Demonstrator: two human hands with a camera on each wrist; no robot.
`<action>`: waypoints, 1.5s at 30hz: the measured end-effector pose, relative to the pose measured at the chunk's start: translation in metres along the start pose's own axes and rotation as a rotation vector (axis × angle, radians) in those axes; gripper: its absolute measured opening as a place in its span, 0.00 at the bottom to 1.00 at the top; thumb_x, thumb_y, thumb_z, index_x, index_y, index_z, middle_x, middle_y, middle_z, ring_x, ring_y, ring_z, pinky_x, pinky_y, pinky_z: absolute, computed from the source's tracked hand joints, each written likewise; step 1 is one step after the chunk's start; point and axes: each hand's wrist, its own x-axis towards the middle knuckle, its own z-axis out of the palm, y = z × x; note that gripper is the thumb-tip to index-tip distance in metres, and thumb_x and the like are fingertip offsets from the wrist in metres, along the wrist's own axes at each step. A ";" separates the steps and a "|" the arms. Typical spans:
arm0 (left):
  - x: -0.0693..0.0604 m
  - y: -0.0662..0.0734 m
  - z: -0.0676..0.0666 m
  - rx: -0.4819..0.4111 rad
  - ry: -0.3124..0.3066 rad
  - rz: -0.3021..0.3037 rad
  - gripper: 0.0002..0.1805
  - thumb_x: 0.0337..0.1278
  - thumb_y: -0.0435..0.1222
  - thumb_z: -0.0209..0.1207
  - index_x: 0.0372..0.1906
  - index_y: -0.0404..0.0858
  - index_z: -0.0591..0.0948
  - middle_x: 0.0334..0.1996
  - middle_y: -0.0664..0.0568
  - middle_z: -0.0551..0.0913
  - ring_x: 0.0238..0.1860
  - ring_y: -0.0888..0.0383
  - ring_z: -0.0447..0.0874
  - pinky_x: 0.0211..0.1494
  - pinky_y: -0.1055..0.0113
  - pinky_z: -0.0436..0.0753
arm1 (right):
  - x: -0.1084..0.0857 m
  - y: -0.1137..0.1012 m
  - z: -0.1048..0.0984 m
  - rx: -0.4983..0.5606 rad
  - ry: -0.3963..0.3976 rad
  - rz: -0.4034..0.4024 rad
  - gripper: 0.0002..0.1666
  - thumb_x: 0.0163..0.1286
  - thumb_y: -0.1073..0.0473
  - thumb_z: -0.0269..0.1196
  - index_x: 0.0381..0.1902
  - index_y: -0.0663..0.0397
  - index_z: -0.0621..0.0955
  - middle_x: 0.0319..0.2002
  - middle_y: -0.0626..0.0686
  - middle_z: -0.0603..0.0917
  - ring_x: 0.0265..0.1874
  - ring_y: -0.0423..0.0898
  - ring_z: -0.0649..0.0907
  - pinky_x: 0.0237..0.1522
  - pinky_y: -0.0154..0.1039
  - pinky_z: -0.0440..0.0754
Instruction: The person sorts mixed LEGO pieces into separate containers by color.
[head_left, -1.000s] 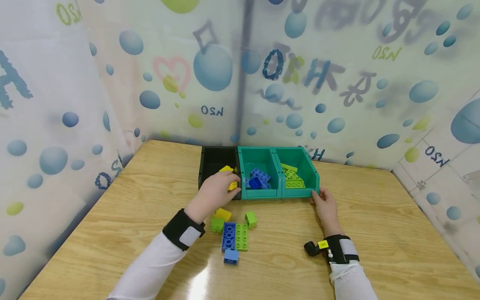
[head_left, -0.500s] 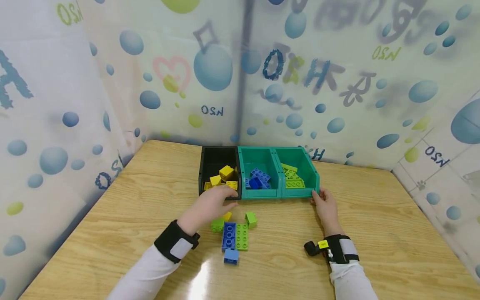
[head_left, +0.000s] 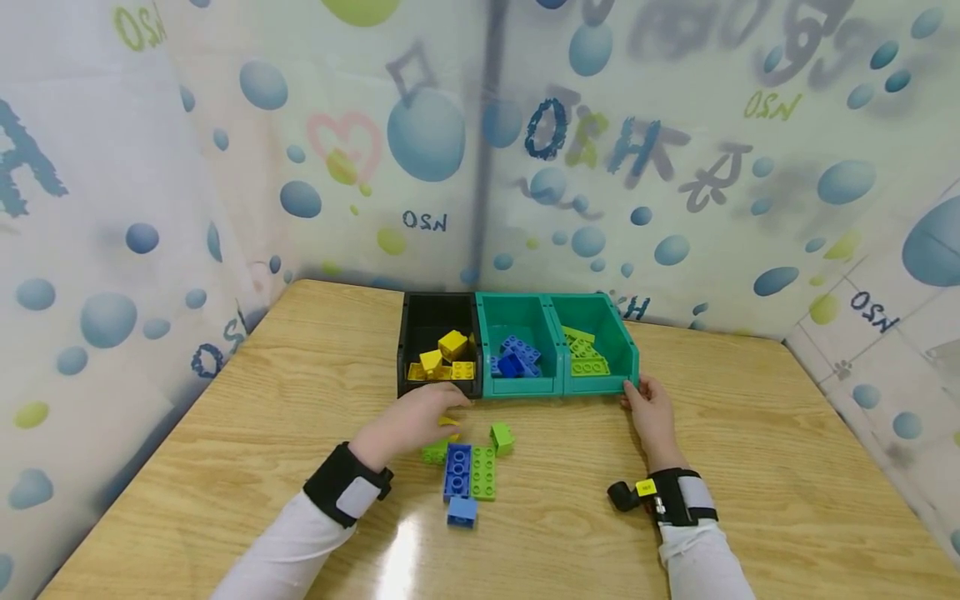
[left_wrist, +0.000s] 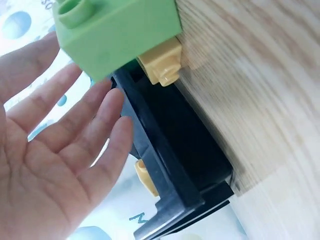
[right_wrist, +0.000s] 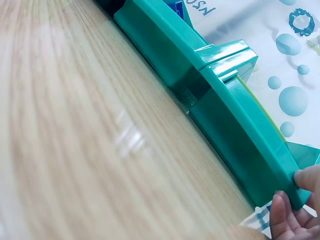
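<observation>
My left hand (head_left: 408, 423) hovers over a yellow brick (head_left: 450, 425) and a green brick (head_left: 435, 452) in front of the black bin (head_left: 438, 312). In the left wrist view its fingers are extended and apart, beside the green brick (left_wrist: 120, 35) and the yellow brick (left_wrist: 162, 60); no grip on either shows. My right hand (head_left: 652, 421) pinches the front right corner of the right teal bin (head_left: 600, 386), thumb and fingers on its edge in the right wrist view (right_wrist: 295, 200).
Yellow bricks (head_left: 453, 344) lie in the black bin, blue ones (head_left: 521, 348) in the middle teal bin, green ones (head_left: 589, 367) in the right. Nearer on the table are a blue brick (head_left: 458, 471), a long green brick (head_left: 483, 473), a small green one (head_left: 502, 437) and a light blue one (head_left: 462, 512).
My left hand has come out of the black bin and moved toward the front, over the loose bricks. More yellow bricks in the bin are uncovered. The right hand has stayed at its corner.
</observation>
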 end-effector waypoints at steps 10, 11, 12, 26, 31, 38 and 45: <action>-0.004 -0.002 -0.001 -0.006 -0.084 0.066 0.17 0.59 0.29 0.59 0.53 0.31 0.79 0.53 0.42 0.80 0.56 0.47 0.77 0.58 0.55 0.76 | 0.001 0.001 0.000 -0.005 0.002 -0.003 0.23 0.76 0.56 0.47 0.61 0.66 0.67 0.48 0.58 0.72 0.32 0.28 0.75 0.36 0.18 0.74; -0.005 -0.002 -0.002 -0.005 -0.085 0.064 0.16 0.59 0.30 0.59 0.53 0.32 0.79 0.52 0.43 0.80 0.55 0.48 0.78 0.58 0.55 0.77 | 0.001 0.001 -0.001 -0.006 0.003 -0.005 0.23 0.76 0.56 0.47 0.61 0.66 0.67 0.48 0.58 0.72 0.32 0.28 0.74 0.36 0.18 0.74; -0.006 -0.003 -0.003 -0.003 -0.092 0.060 0.16 0.59 0.30 0.59 0.53 0.32 0.79 0.52 0.43 0.81 0.54 0.48 0.78 0.58 0.55 0.77 | 0.002 0.002 -0.001 -0.005 0.003 -0.007 0.23 0.76 0.56 0.47 0.61 0.66 0.67 0.47 0.57 0.72 0.32 0.28 0.74 0.36 0.18 0.74; -0.012 0.001 -0.015 -0.041 -0.245 -0.066 0.26 0.47 0.19 0.54 0.52 0.42 0.81 0.55 0.50 0.78 0.56 0.53 0.75 0.63 0.53 0.73 | 0.005 0.006 -0.002 -0.025 0.001 -0.001 0.24 0.76 0.54 0.46 0.61 0.65 0.66 0.50 0.58 0.72 0.33 0.28 0.73 0.36 0.17 0.73; -0.013 0.000 -0.014 0.004 -0.293 -0.080 0.28 0.43 0.22 0.58 0.52 0.45 0.81 0.58 0.51 0.76 0.58 0.53 0.73 0.62 0.53 0.73 | 0.004 0.006 -0.002 -0.040 -0.005 0.004 0.24 0.76 0.53 0.46 0.62 0.64 0.66 0.50 0.58 0.71 0.34 0.28 0.73 0.36 0.17 0.73; -0.014 0.000 -0.014 0.000 -0.282 -0.047 0.24 0.42 0.29 0.66 0.50 0.45 0.81 0.57 0.51 0.75 0.56 0.52 0.73 0.60 0.53 0.74 | 0.004 0.004 -0.002 -0.031 -0.006 0.002 0.24 0.76 0.55 0.46 0.62 0.65 0.66 0.50 0.58 0.71 0.34 0.29 0.73 0.36 0.17 0.73; -0.011 0.000 -0.009 0.017 -0.272 -0.081 0.23 0.45 0.31 0.68 0.50 0.47 0.80 0.54 0.52 0.78 0.51 0.55 0.76 0.59 0.55 0.76 | 0.004 0.004 -0.002 -0.050 0.000 0.005 0.23 0.76 0.54 0.46 0.61 0.65 0.67 0.50 0.59 0.72 0.33 0.28 0.73 0.36 0.17 0.72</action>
